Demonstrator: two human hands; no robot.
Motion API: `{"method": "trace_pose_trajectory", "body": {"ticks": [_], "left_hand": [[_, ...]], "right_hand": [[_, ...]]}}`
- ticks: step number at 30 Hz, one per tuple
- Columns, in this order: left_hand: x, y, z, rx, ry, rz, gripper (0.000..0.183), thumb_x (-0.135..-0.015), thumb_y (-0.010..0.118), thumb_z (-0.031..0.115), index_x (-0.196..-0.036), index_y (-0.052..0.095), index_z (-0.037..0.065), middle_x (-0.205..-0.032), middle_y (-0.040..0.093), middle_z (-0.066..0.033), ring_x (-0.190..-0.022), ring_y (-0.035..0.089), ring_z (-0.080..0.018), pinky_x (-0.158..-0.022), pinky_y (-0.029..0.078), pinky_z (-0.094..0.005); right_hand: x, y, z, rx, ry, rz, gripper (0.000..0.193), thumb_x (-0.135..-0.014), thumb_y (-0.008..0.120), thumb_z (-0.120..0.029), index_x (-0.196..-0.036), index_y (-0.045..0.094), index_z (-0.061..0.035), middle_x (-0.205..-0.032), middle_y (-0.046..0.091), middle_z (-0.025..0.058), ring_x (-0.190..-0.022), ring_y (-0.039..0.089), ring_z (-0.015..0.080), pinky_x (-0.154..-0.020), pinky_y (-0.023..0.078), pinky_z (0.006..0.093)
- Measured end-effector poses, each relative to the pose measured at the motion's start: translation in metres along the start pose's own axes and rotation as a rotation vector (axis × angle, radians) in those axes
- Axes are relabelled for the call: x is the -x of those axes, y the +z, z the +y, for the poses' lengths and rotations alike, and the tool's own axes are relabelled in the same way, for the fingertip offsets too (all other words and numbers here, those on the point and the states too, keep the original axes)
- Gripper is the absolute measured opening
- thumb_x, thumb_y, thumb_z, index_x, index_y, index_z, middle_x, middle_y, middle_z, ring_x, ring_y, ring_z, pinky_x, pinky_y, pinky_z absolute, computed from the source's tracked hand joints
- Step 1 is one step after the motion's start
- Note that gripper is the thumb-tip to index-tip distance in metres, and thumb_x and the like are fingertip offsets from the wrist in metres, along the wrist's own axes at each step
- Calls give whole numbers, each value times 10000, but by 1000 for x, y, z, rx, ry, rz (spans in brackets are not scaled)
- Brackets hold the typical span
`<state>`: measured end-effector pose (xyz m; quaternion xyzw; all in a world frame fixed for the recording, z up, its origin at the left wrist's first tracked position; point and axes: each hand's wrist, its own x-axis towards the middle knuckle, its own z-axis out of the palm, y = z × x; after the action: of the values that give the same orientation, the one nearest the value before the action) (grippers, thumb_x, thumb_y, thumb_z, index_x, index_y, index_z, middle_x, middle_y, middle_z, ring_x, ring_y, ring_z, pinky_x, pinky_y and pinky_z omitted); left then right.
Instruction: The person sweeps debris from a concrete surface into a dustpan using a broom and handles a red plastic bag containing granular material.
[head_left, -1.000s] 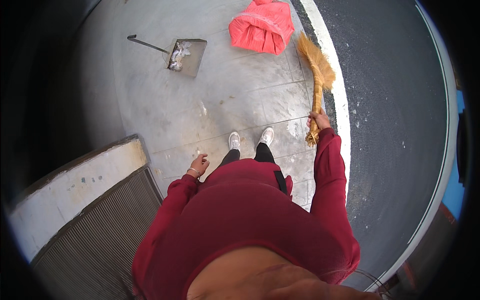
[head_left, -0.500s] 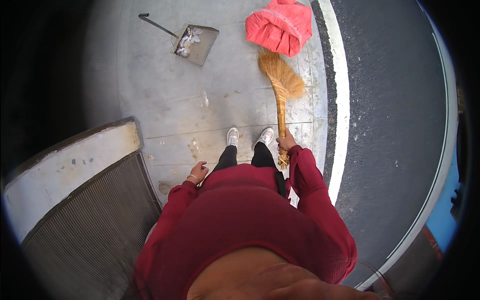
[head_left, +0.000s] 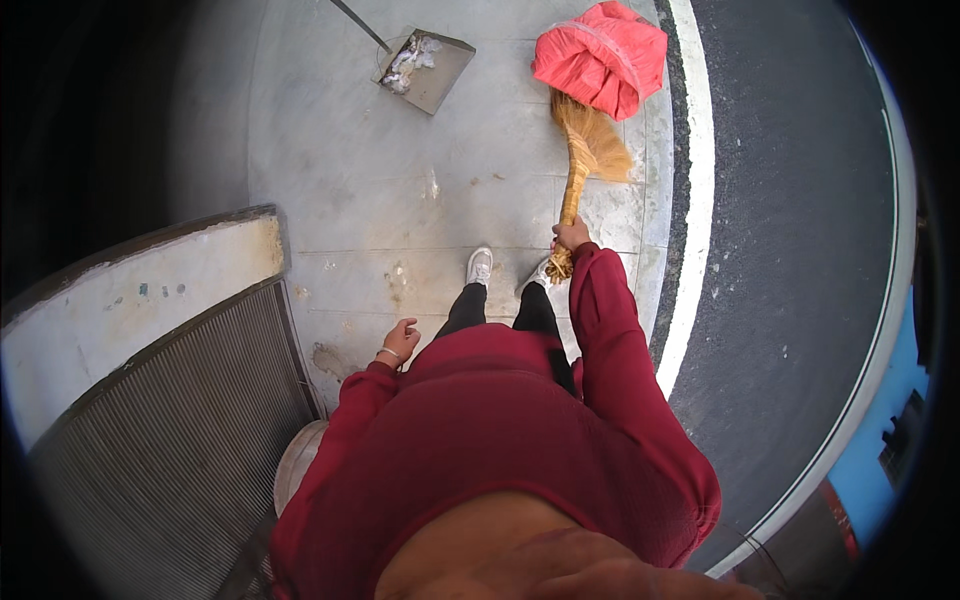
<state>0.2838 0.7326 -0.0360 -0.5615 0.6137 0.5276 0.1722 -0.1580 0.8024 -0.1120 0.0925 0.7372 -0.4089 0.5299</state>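
Note:
In my right hand [head_left: 572,235] is a straw broom [head_left: 576,188], gripped low on its wrapped handle, with the knotted end poking out below my fist. Its tan bristles fan out ahead, over the pavement, and their far edge meets a pink-red plastic bag [head_left: 605,58] with a gathered, folded mouth. My left hand [head_left: 402,342] hangs beside my hip with loosely bent fingers apart and nothing in it; a bracelet circles the wrist. A long-handled metal dustpan [head_left: 440,88] rests on the pavement at the far left, crumpled whitish litter [head_left: 412,62] inside it.
On the right, a white line [head_left: 697,180] borders the dark road [head_left: 790,250]. A low white wall [head_left: 150,285] and a ribbed metal panel [head_left: 190,400] stand on the left. Behind my left arm a round, pale object [head_left: 297,465] partly shows. Stains mark the grey pavement [head_left: 350,200].
My right hand has moved forward with the broom, away from my body. The dustpan and bag appear shifted up and right as the view moved. My left hand stays by my side.

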Motion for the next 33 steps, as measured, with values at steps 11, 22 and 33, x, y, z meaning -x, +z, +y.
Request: {"method": "trace_pose_trajectory", "body": {"ticks": [11,22,33], "left_hand": [[-38,-28,-3,-90,92,-16,400,-780,551,218,-1148,490,72,-915,627,-112,-879,596,-240,-789,462,-326],[-65,-65,3,-67,201,-58,389,-782,553,216,-1137,496,66,-912,625,-113,-863,599,-232,-769,466,-323],[-39,-93,-27,-152,111,11,407,-772,556,242,-1138,498,74,-898,623,-121,-824,597,-230,-746,466,-327]], "right_hand": [[144,-43,-5,91,80,-207,453,-776,537,-45,-1199,409,-145,-591,481,54,-418,490,147,-343,417,298],[165,-72,105,-843,306,-249,224,-860,504,-286,-732,418,-123,-570,459,-15,-464,491,118,-399,433,249],[152,109,28,-418,373,-508,271,-826,434,-223,-587,450,-95,-518,486,49,-465,504,189,-460,459,368]]}}
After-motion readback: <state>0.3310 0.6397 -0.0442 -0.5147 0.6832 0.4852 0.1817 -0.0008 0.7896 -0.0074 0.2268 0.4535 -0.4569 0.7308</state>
